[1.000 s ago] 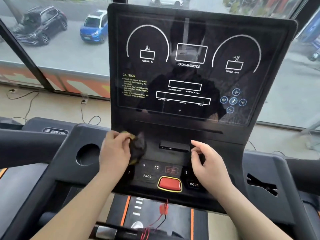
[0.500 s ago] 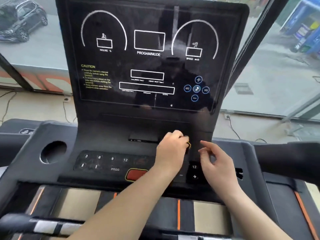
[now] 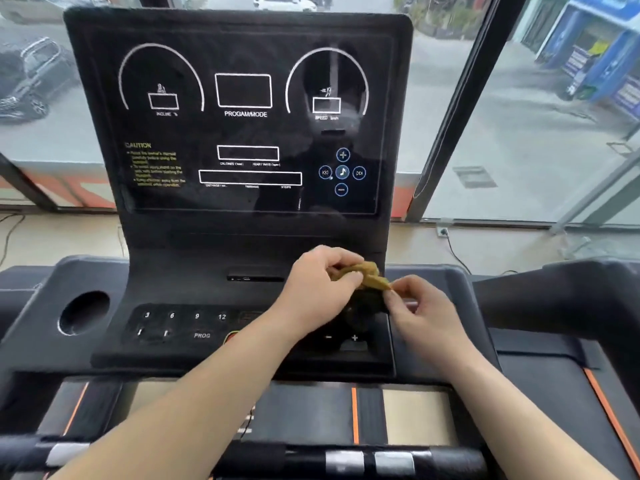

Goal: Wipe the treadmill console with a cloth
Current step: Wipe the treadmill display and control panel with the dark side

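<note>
Treadmill console [image 3: 194, 244] by window [image 3: 519, 133], cloth [image 3: 372, 277] gripped in left fingers [image 3: 341, 263], right fingers [image 3: 403, 289] pinching its corner.

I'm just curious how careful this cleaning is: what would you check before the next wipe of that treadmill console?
1. Cloth in hand: ok, the left hand grips the cloth and the right hand pinches its corner.
2. Cloth spread flat for wiping: not ok, it is bunched.
3. Cloth touching the button panel: cannot tell.
4. Nothing blocking the display: ok.
5. Readout windows dark: ok.
</note>
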### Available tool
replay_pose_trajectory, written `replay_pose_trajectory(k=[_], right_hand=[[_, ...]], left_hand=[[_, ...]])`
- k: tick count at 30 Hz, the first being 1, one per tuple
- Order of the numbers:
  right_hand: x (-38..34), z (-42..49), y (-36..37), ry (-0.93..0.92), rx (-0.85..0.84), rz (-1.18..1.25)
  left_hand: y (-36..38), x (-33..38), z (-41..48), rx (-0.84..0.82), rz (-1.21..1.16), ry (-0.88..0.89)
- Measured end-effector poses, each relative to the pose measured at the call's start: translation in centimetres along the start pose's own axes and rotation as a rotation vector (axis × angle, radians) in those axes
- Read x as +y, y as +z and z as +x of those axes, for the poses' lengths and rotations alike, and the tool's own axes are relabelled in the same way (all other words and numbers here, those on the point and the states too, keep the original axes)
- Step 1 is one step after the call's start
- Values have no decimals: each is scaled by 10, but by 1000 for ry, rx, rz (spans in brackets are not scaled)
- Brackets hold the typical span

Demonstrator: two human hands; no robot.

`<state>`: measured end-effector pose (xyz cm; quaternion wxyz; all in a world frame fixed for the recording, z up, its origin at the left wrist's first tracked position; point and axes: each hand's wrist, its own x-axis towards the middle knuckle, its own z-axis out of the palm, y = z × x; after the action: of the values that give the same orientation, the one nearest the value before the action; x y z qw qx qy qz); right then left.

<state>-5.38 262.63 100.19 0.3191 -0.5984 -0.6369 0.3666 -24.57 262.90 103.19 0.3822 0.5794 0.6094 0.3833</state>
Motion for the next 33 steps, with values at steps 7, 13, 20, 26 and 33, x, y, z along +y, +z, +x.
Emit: replay_pose_trajectory(k=[7,13,20,26,33], right_hand=[[-6,-6,-12,-407,-10,-424],[28,-29,-2,-14,36,-347],[16,-30,24,96,113,-213],[-11,-29,74,-61,106,-266],[-75,-16,166,-215,-24,-265]], left_hand=[[-26,-23,-28,-72,347,394],[38,-69,-48,-191,705,543],[68,-81,-52,-483,940,378],[-18,-115,-69,-358,942,175],[-130,-171,-83,-183,918,0]])
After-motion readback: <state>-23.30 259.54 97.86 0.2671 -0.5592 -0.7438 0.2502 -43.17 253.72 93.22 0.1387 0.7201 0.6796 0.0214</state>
